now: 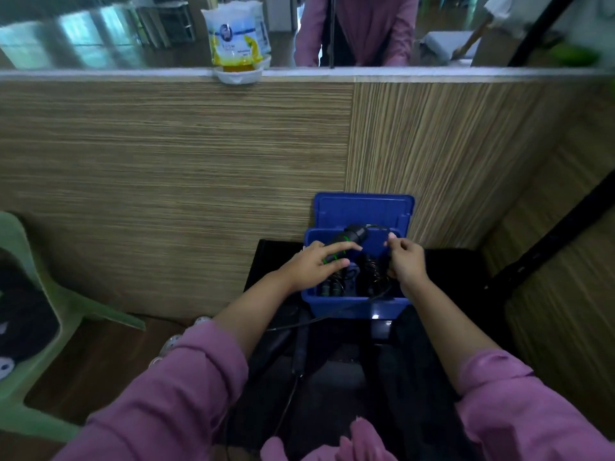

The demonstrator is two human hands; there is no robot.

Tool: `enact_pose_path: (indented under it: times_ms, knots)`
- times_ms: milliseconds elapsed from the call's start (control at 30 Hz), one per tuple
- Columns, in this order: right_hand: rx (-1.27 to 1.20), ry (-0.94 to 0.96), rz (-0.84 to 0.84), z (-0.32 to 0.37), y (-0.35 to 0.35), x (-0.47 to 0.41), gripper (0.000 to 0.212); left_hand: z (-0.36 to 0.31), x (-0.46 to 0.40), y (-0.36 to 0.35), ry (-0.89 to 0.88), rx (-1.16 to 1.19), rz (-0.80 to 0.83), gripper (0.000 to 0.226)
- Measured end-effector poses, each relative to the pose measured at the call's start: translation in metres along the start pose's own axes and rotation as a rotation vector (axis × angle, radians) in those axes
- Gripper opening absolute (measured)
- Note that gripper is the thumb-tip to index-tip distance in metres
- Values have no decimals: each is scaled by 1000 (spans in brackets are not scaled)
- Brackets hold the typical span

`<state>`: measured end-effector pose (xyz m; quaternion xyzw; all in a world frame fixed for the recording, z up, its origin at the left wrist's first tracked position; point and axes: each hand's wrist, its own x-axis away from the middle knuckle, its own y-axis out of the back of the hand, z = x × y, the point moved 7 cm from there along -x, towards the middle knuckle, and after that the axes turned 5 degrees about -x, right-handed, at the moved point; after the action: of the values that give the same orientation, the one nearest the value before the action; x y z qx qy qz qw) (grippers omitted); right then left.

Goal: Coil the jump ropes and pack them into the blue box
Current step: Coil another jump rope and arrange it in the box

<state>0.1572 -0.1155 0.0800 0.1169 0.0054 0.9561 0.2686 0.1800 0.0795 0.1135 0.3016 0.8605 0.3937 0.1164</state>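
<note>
The blue box sits open on a dark stand, right against a wooden wall, and its lid stands up behind it. Both hands are over the box. The left hand is above the left side of the box and its fingers curl around a black jump rope handle with thin green stripes. The handle points up and toward the back of the box. The right hand is above the right side of the box, and its fingertips pinch a thin black cord that runs from the top of that handle. Inside the box lie dark coiled ropes and more black handles near its front left corner. Another black cord hangs out over the front of the box. A green chair stands far to the left of the box. On a ledge high above the box sits a white and yellow bag.
</note>
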Motion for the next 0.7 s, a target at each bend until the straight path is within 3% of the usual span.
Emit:
enact_pose_path:
  times_ms: [100,200,400,533,700]
  knots:
    - [40,55,60,13,0,2,36,-14,-14,13,-25,191,-102,28]
    - [-70,57,179,28,-24,16,33,-30,-30,23,29,275,-228,28]
    - [-227,-265,540,8,-67,61,30,-34,-47,40,121,588,-481,24]
    - [-309,-332,615,-7,-71,70,44,-21,-44,33,210,763,-468,23]
    - [-178,-312,584,-22,-64,61,50,-17,-43,22,299,1186,-370,27]
